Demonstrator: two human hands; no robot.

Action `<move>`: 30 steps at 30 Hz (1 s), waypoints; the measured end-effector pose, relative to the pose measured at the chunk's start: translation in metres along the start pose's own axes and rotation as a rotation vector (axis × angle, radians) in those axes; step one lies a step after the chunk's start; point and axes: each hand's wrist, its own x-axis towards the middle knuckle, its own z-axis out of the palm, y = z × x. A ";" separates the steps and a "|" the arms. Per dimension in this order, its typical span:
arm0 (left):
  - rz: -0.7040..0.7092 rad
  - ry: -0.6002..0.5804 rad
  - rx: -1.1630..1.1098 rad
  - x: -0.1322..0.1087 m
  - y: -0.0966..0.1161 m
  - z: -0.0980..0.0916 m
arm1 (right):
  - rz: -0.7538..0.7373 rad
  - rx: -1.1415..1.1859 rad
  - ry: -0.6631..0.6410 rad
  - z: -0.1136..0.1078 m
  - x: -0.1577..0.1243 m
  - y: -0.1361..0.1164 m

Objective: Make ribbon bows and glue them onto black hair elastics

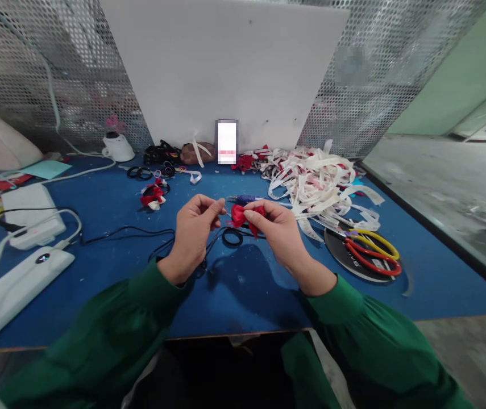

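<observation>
My right hand (279, 227) pinches a small red fabric bow (243, 216) above the blue table (243, 295). Just left of the bow, my left hand (195, 224) has its fingertips pressed together in a pinch; what they hold is too small to make out. A black elastic hair ring (232, 237) lies on the table right below the bow. A purple-handled tool (246, 199) lies just behind my hands. Both arms wear green sleeves.
A heap of white ribbon strips (323, 182) lies at the right rear. Red-and-yellow scissors (373, 253) rest on a dark disc. A finished red bow (153, 196), black hair rings (140, 172), white devices (21, 281) and black cables (127, 232) lie to the left. A white board (225, 68) stands behind.
</observation>
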 end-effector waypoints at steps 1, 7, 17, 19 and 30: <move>0.003 0.022 0.001 0.001 0.000 -0.001 | -0.010 -0.014 0.008 0.000 0.000 0.000; -0.056 -0.197 0.135 -0.003 0.005 -0.001 | -0.078 -0.079 0.014 -0.002 -0.001 0.004; -0.030 -0.291 0.199 -0.008 0.007 0.003 | 0.028 0.013 -0.008 0.000 0.000 0.003; -0.028 -0.289 0.199 -0.008 0.007 0.002 | 0.053 0.046 -0.028 0.000 0.000 0.002; -0.080 -0.312 0.162 -0.011 0.005 0.005 | 0.077 0.056 -0.019 -0.001 0.001 0.006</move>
